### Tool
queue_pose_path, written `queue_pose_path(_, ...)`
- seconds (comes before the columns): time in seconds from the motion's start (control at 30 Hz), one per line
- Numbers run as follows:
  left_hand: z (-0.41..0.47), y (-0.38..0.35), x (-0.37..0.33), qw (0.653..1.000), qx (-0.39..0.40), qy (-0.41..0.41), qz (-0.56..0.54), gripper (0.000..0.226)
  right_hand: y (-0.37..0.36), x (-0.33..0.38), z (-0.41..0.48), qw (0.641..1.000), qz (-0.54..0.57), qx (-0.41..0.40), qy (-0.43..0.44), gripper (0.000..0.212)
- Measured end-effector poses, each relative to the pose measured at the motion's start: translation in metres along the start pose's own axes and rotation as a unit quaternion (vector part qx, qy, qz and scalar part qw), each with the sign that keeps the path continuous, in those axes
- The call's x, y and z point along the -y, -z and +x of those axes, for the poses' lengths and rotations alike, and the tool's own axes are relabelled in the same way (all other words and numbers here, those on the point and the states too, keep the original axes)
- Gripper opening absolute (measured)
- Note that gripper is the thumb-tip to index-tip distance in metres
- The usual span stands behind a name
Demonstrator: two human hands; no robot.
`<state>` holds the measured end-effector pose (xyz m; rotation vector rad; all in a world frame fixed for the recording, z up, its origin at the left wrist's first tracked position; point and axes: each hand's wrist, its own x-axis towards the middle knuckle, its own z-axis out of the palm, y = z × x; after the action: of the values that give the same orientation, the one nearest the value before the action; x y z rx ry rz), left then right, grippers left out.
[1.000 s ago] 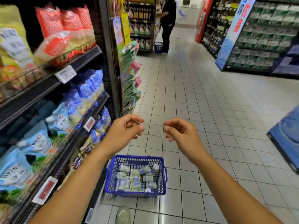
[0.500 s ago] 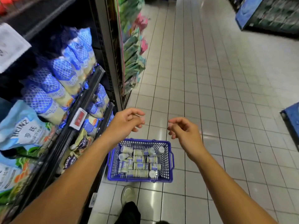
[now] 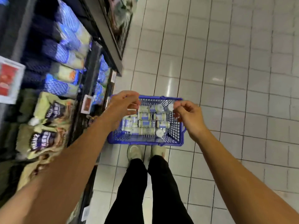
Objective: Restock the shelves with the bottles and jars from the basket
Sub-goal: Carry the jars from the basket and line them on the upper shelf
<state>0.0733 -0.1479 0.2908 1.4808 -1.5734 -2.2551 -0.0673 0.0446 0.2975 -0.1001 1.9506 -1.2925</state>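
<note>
A blue plastic basket [image 3: 175,133] stands on the tiled floor just in front of my feet. Several small white-capped jars [image 3: 145,123] with pale labels lie on their sides inside it. My left hand [image 3: 123,105] hovers over the basket's left rim, fingers loosely curled and holding nothing. My right hand [image 3: 189,117] hovers over the right rim, its fingers loosely curled too, and it holds nothing. Neither hand touches a jar.
Dark shelves [image 3: 95,62] run along the left, filled with blue-and-white pouches [image 3: 64,54] and darker packs [image 3: 47,110] lower down. Price tags [image 3: 87,104] hang on the shelf edges. White tiled floor [image 3: 226,62] stretches to the right. My legs and pale shoes [image 3: 134,152] are below the basket.
The view has tilted down from the aisle to the basket at my feet. Both hands have come lower and now hang over the basket's rims.
</note>
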Motion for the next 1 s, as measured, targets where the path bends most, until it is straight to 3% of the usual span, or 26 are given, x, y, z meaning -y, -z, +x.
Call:
queue_pose_path(0.33,0.154,0.011,0.192,0.983,-0.048,0.158,-0.077,0.009,-0.034,-0.199,0.128,0.991,-0.040,0.012,-0.126,0.017)
queue_pose_path(0.43,0.197,0.013,0.252,0.975,-0.067,0.212,-0.019,0.014,-0.045,-0.262,0.159,0.979,-0.082,0.042,-0.184,0.011)
queue_pose_path(0.53,0.231,0.012,0.307,0.964,-0.061,0.222,0.133,0.005,-0.056,-0.325,0.189,0.951,-0.173,0.077,-0.244,0.008)
queue_pose_path(0.67,0.259,0.010,0.368,0.903,0.053,0.148,0.400,0.040,-0.067,-0.388,0.209,0.896,-0.331,0.119,-0.271,0.059)
queue_pose_path(0.77,0.274,0.002,0.397,0.859,0.102,0.121,0.488,0.064,-0.078,-0.420,0.217,0.891,-0.335,0.117,-0.283,0.086)
queue_pose_path(0.83,0.282,-0.001,0.411,0.832,0.118,0.121,0.528,0.069,-0.087,-0.433,0.223,0.868,-0.369,0.122,-0.309,0.105)
queue_pose_path(0.93,0.288,-0.005,0.428,0.782,0.132,0.113,0.599,0.074,-0.099,-0.448,0.231,0.826,-0.442,0.153,-0.314,0.101)
queue_pose_path(1.0,0.287,-0.007,0.437,0.745,0.128,0.083,0.650,0.077,-0.103,-0.452,0.233,0.818,-0.472,0.124,-0.305,0.095)
